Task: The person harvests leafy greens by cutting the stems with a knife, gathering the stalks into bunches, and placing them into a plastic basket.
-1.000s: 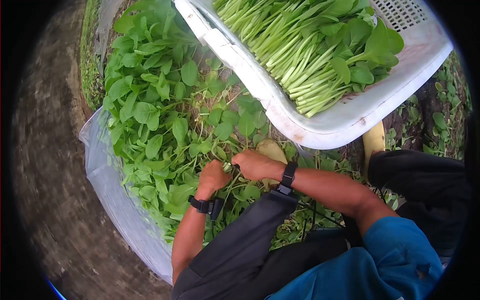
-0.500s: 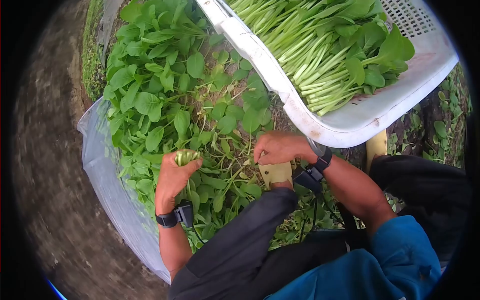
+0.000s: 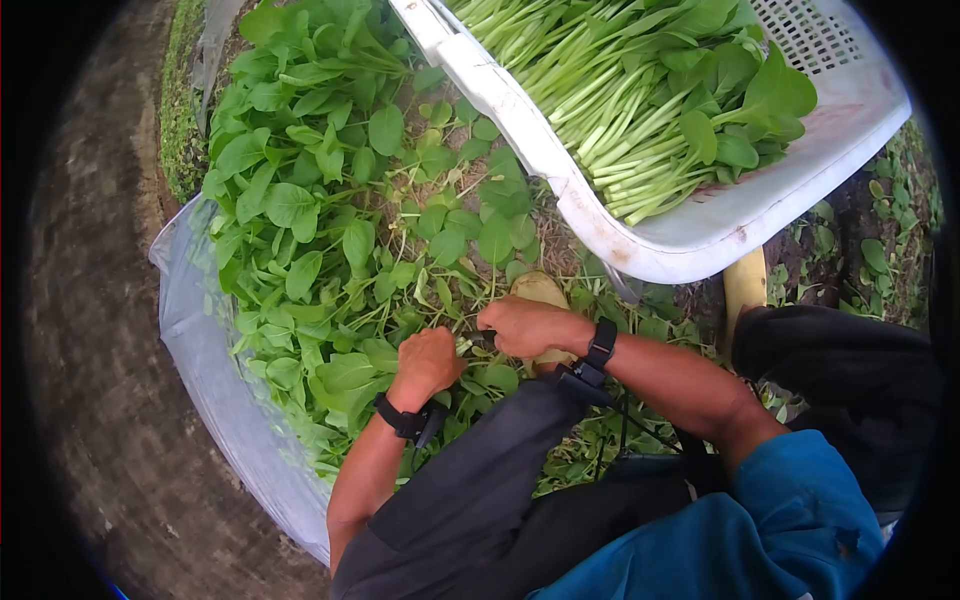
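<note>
My left hand point(image 3: 430, 360) is closed around a bunch of leafy greens point(image 3: 346, 374). Their broad leaves hang to the left, and pale cut stem ends peek out at the right side of the fist. Close beside it, my right hand point(image 3: 535, 328) is curled on a small dark tool point(image 3: 484, 338), which juts toward those stem ends; most of it is hidden by the fingers. Both hands are low over the plant bed, in front of my bent knee. Under the right hand shows a yellowish shoe point(image 3: 541, 290).
A white plastic basket point(image 3: 672, 262) at the upper right holds many cut greens point(image 3: 640, 130). Growing greens point(image 3: 290, 205) fill the bed at left, bordered by clear plastic sheeting point(image 3: 215, 370) and a dirt path point(image 3: 95, 300). A curved grey metal piece point(image 3: 622, 287) shows under the basket's edge.
My left hand has moved right and slightly down with the greens, turning its knuckles up. My right hand has shifted down and left, so the two are now close together.
</note>
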